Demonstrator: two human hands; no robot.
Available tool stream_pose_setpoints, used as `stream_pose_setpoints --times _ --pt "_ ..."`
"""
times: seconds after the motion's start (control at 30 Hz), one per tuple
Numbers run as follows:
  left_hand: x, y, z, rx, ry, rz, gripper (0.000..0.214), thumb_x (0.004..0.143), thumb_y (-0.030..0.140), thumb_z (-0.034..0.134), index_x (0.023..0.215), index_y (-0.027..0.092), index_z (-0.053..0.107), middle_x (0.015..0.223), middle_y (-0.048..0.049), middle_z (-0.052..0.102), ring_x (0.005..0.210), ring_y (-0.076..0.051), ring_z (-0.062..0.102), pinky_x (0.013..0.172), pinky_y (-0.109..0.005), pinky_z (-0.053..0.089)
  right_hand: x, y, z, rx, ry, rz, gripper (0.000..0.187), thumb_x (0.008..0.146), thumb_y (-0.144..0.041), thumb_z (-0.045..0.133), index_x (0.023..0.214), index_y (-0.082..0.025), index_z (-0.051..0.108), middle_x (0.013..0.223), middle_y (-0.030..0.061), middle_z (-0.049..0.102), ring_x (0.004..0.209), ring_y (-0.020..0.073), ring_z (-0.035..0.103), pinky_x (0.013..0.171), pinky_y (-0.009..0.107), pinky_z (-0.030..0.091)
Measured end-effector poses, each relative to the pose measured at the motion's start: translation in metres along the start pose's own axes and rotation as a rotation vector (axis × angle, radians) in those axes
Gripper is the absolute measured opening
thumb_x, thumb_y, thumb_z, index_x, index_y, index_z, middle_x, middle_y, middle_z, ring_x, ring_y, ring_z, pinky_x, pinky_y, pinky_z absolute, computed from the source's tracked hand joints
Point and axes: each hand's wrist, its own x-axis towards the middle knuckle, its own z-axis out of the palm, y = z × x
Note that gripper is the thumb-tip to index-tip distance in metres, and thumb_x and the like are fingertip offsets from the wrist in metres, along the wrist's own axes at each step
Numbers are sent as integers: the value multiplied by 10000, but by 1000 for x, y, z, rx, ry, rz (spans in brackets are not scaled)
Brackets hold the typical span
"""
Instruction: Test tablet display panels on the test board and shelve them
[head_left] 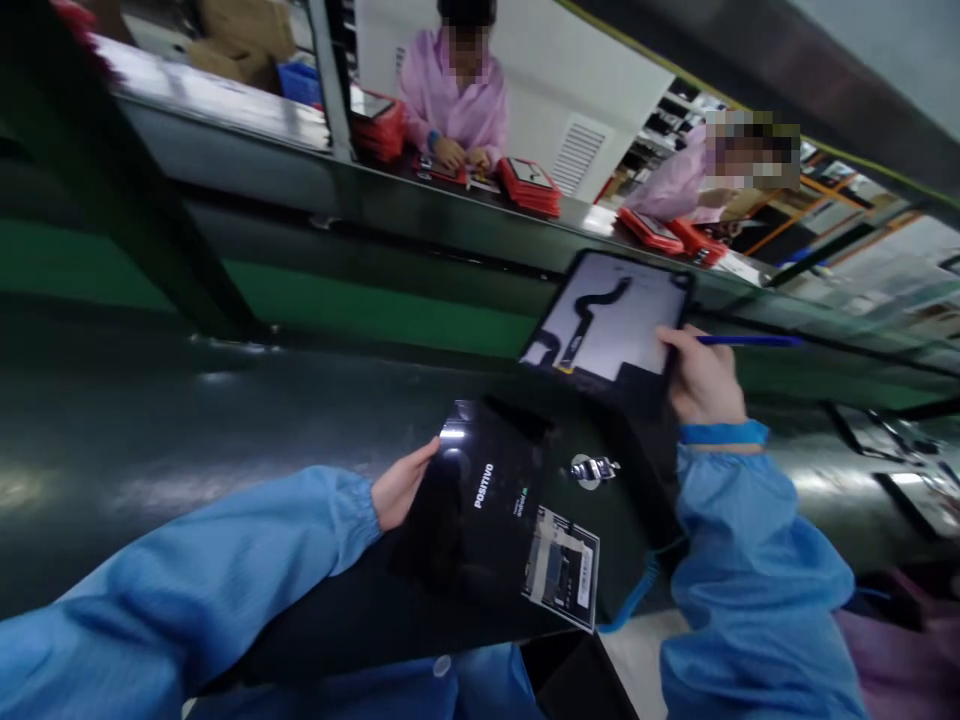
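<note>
My left grip (401,490) holds the edge of a dark screen (461,535) near me, its white lettering showing, so I judge that powering it up is done. My right grip (705,375) pinches a pale-backed panel (630,325) by its edge, beyond the screen, with a blue pen (750,341) in the same hand. Panel and screen are apart and the circuit part (561,570) beside the screen lies exposed, so the work looks unfinished.

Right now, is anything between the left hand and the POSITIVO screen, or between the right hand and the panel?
Nothing visible is. The left hand touches the left edge of the screen, and the right hand holds the panel directly; the blue pen at that hand points away.
</note>
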Motion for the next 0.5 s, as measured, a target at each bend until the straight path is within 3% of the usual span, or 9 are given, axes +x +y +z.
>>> stream_pose_setpoints --times 0.13,0.23,0.33,0.5 --pt "7 0 -8 -17 -39 31 556 1035 461 337 1080 60 720 878 -139 782 835 -245 747 920 -354 495 -47 -27 128 123 -330 312 225 666 -118 666 581 -199 473 526 -54 493 507 85 505 512 236 414" --pt "13 -3 -15 -9 -63 61 504 1007 477 428 1079 71 719 864 -127 781 832 -246 746 919 -349 488 -91 -38 201 173 -492 394 224 644 -154 692 554 -188 489 497 -51 503 491 90 495 496 236 400" --pt "20 -6 -22 13 -78 73 495 966 506 513 1161 91 700 892 -119 782 868 -271 743 945 -387 479 -129 -38 247 217 -592 429 235 627 -206 709 553 -195 486 472 -74 473 467 82 449 476 230 355" --pt "23 -11 -22 12 -122 147 426 954 465 571 1209 137 659 1143 -123 723 1052 -275 685 995 -492 473 -176 -23 290 290 -661 411 170 642 -258 688 603 -197 535 518 -78 505 535 92 466 520 226 376"
